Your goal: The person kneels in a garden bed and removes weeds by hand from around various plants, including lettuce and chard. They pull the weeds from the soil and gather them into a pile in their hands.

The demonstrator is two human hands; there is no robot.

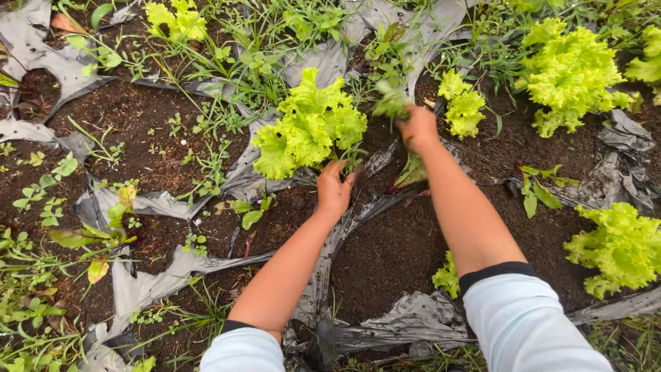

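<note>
A bright green frilly lettuce (310, 127) grows out of dark soil in the middle of the bed. My left hand (334, 189) reaches under its lower right side, fingers curled at the base of the leaves. My right hand (416, 127) is further back and to the right, closed around a bunch of green weed stems (391, 103) that stand up from the ground between this lettuce and a smaller lettuce (463, 105). Both forearms are bare, with pale blue sleeves pushed up.
Torn grey plastic mulch sheet (158, 286) lies in strips over the dark soil (138, 124). More lettuces grow at the upper right (568, 72), the right edge (616, 248) and the top left (175, 21). Weeds and grass crowd the left side and the top.
</note>
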